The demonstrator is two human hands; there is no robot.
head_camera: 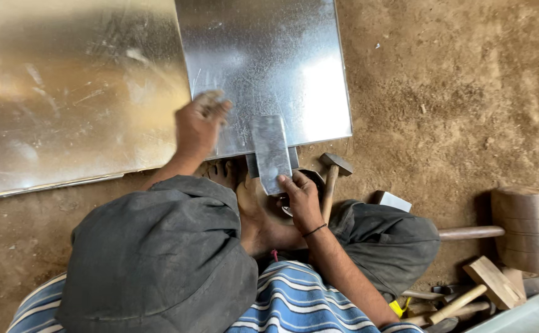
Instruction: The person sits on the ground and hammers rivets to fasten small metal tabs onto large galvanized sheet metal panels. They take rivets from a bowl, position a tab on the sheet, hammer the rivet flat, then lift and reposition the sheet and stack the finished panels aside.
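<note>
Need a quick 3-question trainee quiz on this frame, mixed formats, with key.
1. True or false: the right hand grips a flat metal bar that lies over the near edge of the metal sheet.
2. Where is the left hand? A) on the mallet B) raised over the sheet's near edge, blurred C) on the dirt floor
3. Fill in: the steel hammer lies on the ground just to the ___ of the right hand.

Key: 1 true; 2 B; 3 right
</note>
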